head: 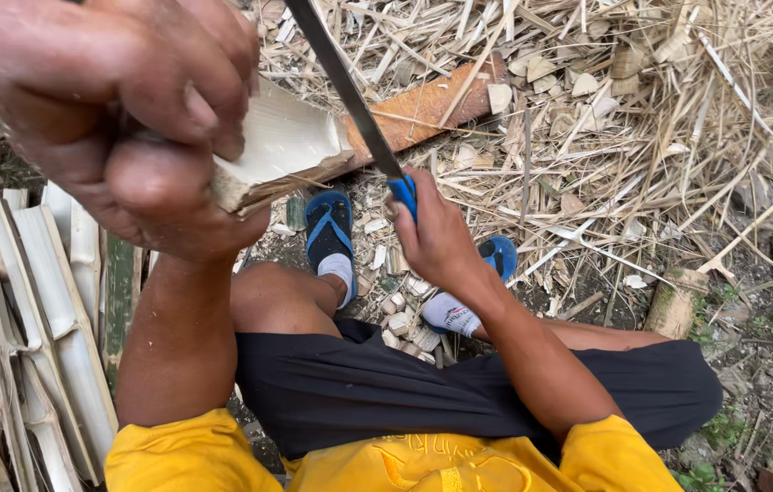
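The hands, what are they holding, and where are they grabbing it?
The left hand grips a split bamboo piece by its near end. The right hand holds a long knife by its blue handle.

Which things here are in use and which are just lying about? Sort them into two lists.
In use:
- left hand gripping a split bamboo piece
- right hand holding a blue-handled blade against it

Lying about:
- stacked split bamboo slats
- shavings and chips
- short log stub
- brown slab under the shavings
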